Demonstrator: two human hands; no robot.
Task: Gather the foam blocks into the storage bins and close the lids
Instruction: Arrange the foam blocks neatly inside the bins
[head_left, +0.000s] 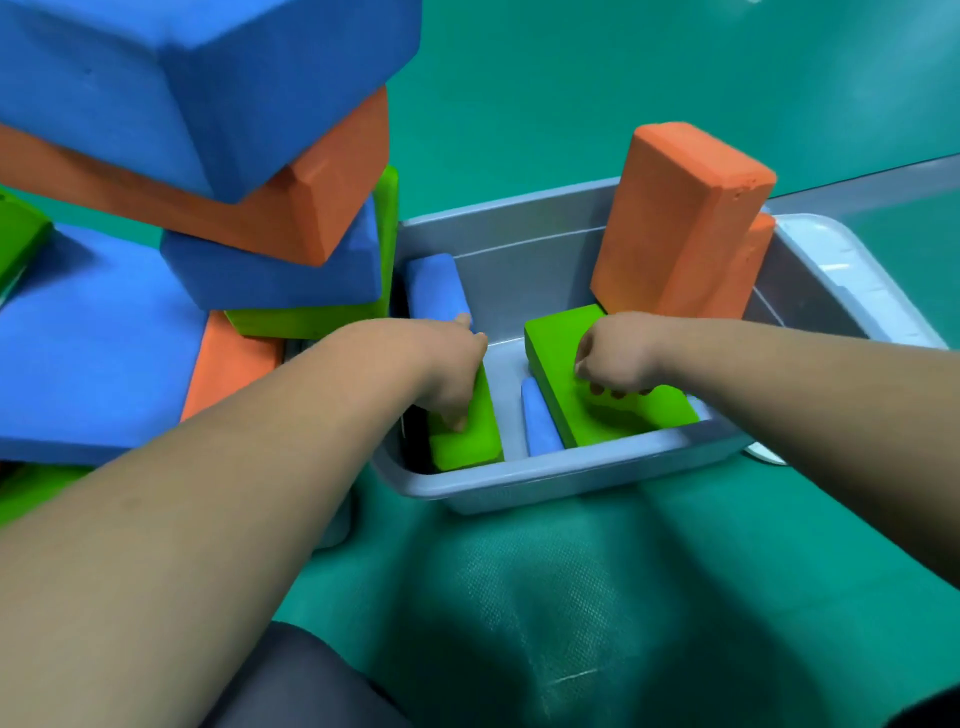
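Foam blocks (197, 78) are only partly gathered. The nearest two, both green rectangular slabs, lie inside the grey plastic storage bin (545, 480) against its near wall. The left green foam slab (470, 441) sits at the bin's 7 o'clock corner. The left hand (454, 374) grasps it, fingers curled down over its top and outer edge, probably to seat it flat against the side wall.

The right green foam slab (631, 421) lies at 5 o'clock and appears tilted. The right hand (615, 358) clenches on it, bent fingertips (613, 393) denting the soft foam, which reads as a push to flatten it. Between the two slabs, at 6 o'clock, a narrow blue foam block (540, 423) stands on edge and fills the gap.

Further in, a second blue foam block (434, 291) leans at 10 o'clock. Two orange foam bricks (680, 218) stand upright at 1 o'clock, rising well above the rim; they would likely block a lid until laid down. What looks like a pale plastic lid (852, 270) shows just beyond the bin at 3 o'clock, not yet on.

Outside the bin at 9 o'clock, a loose pile of blue, orange and green foam blocks (270, 208) waits, so I judge the packing far from done. Everything rests on a green mat (571, 597).
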